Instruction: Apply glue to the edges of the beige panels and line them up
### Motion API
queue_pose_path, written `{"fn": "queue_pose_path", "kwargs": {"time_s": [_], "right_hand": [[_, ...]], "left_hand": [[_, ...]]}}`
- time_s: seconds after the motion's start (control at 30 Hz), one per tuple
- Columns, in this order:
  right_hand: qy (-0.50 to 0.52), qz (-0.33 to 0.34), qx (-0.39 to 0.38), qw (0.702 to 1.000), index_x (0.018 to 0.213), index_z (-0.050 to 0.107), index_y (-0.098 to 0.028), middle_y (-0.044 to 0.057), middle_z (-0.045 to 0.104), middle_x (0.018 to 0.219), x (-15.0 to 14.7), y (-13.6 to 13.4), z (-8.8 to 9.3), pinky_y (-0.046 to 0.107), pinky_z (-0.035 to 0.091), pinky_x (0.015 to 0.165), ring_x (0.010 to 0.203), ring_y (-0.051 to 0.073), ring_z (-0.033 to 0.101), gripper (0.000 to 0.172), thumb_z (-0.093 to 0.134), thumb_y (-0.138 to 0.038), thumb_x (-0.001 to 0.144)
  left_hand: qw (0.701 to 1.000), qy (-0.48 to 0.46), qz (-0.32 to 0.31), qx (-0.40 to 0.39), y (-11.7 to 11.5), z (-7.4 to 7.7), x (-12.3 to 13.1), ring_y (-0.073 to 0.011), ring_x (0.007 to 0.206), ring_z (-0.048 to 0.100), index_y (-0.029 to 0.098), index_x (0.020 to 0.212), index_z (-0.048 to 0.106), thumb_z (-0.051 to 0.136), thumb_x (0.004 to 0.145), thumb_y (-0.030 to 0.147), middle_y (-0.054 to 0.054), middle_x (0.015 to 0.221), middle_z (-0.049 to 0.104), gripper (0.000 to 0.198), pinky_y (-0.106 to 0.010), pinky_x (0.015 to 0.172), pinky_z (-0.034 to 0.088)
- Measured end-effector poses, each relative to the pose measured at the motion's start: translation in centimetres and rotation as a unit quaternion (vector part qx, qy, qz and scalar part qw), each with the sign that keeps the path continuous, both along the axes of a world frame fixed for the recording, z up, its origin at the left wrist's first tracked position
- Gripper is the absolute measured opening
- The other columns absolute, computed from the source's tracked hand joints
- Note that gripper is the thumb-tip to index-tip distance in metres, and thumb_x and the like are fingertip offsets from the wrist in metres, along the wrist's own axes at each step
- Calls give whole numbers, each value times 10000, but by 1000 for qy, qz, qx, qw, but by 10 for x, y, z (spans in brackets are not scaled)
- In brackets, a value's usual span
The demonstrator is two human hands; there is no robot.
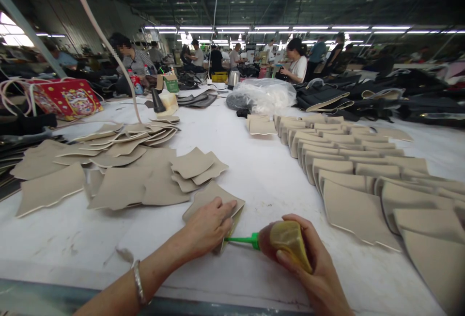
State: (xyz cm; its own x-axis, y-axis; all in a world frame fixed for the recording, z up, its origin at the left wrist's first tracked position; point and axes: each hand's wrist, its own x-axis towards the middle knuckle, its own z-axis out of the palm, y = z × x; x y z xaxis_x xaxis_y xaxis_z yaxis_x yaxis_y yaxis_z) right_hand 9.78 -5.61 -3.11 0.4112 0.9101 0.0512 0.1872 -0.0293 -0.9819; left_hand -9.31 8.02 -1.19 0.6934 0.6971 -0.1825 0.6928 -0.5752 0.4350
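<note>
My left hand [209, 224], with a bangle at the wrist, presses on a beige sheet piece [203, 197] and grips its near edge, fingers partly curled over it. Part of the piece is hidden under the hand. My right hand [316, 262] is wrapped around a squeeze glue bottle [285, 241] of amber liquid, tilted on its side. Its green nozzle [240, 240] points left, with the tip at the piece's edge beside my left fingers.
Loose beige pieces [123, 185] lie in a heap at the left. Overlapping rows of similar pieces [358, 209] stand at the right. Farther back are a clear plastic bag [267, 94], a red patterned bag [65, 98] and dark stacked material [410, 95]. Several people work beyond the white-covered table [152, 243].
</note>
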Motion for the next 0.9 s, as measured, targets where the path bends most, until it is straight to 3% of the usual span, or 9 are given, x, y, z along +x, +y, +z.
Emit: {"fn": "queue_pose_path", "kwargs": {"time_s": [0.17, 0.5, 0.7, 0.8, 0.9], "right_hand": [[12, 38, 18, 999, 1139, 480, -265, 11, 615, 961, 1, 0, -1, 297, 442, 766, 857, 234, 590, 509, 684, -460, 715], [-113, -6, 53, 992, 1151, 472, -253, 23, 541, 1044, 40, 30, -6, 290, 436, 801, 904, 216, 552, 492, 695, -430, 750], [-118, -12, 74, 990, 1162, 472, -258, 25, 527, 1071, 49, 41, -7, 298, 421, 827, 922, 217, 537, 502, 711, -400, 743], [-63, -9, 64, 996, 1129, 509, -247, 15, 577, 959, 44, 37, -4, 302, 443, 753, 830, 217, 559, 502, 733, -402, 707], [114, 19, 42, 992, 1066, 566, -235, -6, 621, 817, 40, 34, 1, 293, 466, 670, 745, 203, 579, 442, 736, -405, 695]], "left_hand": [[1000, 2, -2, -2, 0, 2, 1, -193, 889, 570, 253, 1383, 387, 275, 923, 313, -51, 992, 525, 477, -298, 819, 416], [1000, 2, -5, -8, 2, 2, 3, -190, 903, 577, 278, 1354, 415, 305, 914, 291, -43, 995, 529, 454, -290, 824, 415], [1000, 1, 3, -26, 3, 4, 4, -202, 894, 591, 275, 1355, 422, 296, 905, 274, -46, 997, 539, 468, -313, 813, 422], [999, -3, 7, -36, 3, 5, 5, -205, 887, 597, 278, 1350, 433, 300, 897, 268, -47, 1002, 546, 472, -323, 819, 424], [999, -13, 18, -47, 4, 6, 5, -216, 910, 593, 259, 1353, 440, 323, 892, 290, -59, 1039, 554, 477, -335, 845, 419]]}}
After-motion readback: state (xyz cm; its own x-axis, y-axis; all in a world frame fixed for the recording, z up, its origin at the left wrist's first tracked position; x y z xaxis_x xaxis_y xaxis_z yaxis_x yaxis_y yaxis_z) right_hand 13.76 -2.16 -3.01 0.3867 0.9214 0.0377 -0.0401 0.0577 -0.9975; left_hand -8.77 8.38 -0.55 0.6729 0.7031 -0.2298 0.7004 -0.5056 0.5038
